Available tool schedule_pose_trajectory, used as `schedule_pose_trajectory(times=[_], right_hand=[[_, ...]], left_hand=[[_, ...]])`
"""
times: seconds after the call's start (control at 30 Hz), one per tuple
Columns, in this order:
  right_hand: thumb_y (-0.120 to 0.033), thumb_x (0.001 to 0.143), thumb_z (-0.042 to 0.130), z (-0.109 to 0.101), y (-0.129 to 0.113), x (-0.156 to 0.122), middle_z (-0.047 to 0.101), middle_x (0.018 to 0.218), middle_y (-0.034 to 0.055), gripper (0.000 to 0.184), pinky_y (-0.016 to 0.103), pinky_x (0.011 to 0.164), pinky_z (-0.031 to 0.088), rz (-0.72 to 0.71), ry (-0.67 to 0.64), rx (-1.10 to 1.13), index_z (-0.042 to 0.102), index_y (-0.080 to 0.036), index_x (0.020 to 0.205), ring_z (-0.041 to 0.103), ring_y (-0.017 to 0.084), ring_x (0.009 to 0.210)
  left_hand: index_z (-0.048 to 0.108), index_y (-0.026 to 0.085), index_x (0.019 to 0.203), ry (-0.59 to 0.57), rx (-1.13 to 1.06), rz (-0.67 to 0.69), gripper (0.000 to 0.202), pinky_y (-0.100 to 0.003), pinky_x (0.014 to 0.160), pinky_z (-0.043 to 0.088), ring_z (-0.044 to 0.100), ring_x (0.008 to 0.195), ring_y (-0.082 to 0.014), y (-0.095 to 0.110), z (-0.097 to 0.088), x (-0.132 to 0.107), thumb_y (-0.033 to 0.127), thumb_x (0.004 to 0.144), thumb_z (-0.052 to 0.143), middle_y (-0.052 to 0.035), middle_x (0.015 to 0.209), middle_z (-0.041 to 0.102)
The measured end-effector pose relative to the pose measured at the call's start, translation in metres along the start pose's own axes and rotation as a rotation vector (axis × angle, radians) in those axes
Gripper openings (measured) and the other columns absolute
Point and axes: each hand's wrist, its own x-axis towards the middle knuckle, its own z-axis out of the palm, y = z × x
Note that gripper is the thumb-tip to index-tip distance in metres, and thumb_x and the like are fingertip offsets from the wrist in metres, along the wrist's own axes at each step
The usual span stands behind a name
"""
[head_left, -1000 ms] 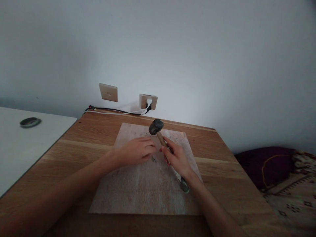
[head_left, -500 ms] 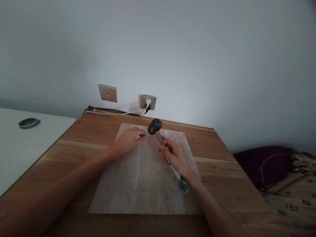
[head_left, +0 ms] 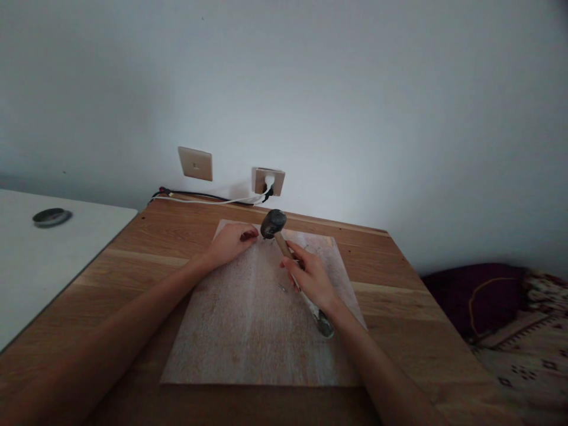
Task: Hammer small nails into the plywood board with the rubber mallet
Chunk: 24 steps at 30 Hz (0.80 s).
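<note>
My right hand [head_left: 310, 278] is wrapped around the wooden handle of a mallet [head_left: 273, 223]. Its dark head is at the far left end of the handle, low over the back part of a thin wooden board [head_left: 248, 331]. My left hand [head_left: 233, 241] rests on the board's far left edge, just left of the mallet head. Its fingers are curled, and whatever they pinch, if anything, is hidden. Small thin marks that look like nails show just under the head. A loose nail [head_left: 282, 289] lies mid-board, and several more [head_left: 316, 248] are right of the mallet.
The board lies on a wooden table [head_left: 412, 331] against a white wall. Behind it run cables [head_left: 199, 198] to a wall socket [head_left: 270, 180]. A white table [head_left: 53, 260] with a round dark dish [head_left: 51, 217] adjoins on the left; patterned fabric [head_left: 523, 355] is at right.
The mallet head has moved slightly left and tilted, nearer my left hand. The fingers of my left hand are more curled. The view has shifted a little.
</note>
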Motion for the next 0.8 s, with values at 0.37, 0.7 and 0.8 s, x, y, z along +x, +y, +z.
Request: schedule_pose_trajectory(times=[0.37,0.7,0.8], right_hand=[[-0.034,0.097,0.057,0.01,-0.01,-0.004,0.078,0.094,0.0098,0.061,0.025,0.043,0.047,0.004,-0.02,-0.071,0.059,-0.014,0.154,0.054,0.011,0.045],[-0.031,0.098,0.059,0.005,-0.006,-0.003,0.079,0.092,0.0078,0.054,0.026,0.052,0.05,-0.037,-0.039,-0.161,0.064,-0.018,0.15,0.064,0.016,0.056],[-0.031,0.098,0.059,-0.001,-0.005,-0.002,0.079,0.089,0.007,0.054,0.027,0.053,0.051,-0.039,0.003,-0.135,0.064,-0.019,0.15,0.064,0.016,0.055]], left_hand=[[0.06,0.019,0.137,-0.016,-0.139,-0.124,0.055,-0.035,0.085,0.059,0.078,0.089,-0.024,0.004,0.0,0.001,0.019,0.083,0.071,-0.0041,0.095,0.083],[0.057,0.022,0.079,-0.269,0.214,0.141,0.015,-0.031,0.068,0.046,0.064,0.078,-0.0211,0.05,-0.048,-0.004,0.021,0.082,0.072,-0.0009,0.085,0.063],[0.066,0.021,0.095,-0.337,0.337,0.418,0.01,-0.033,0.08,0.052,0.072,0.094,-0.0236,0.087,-0.031,-0.02,0.014,0.089,0.07,-0.0047,0.102,0.076]])
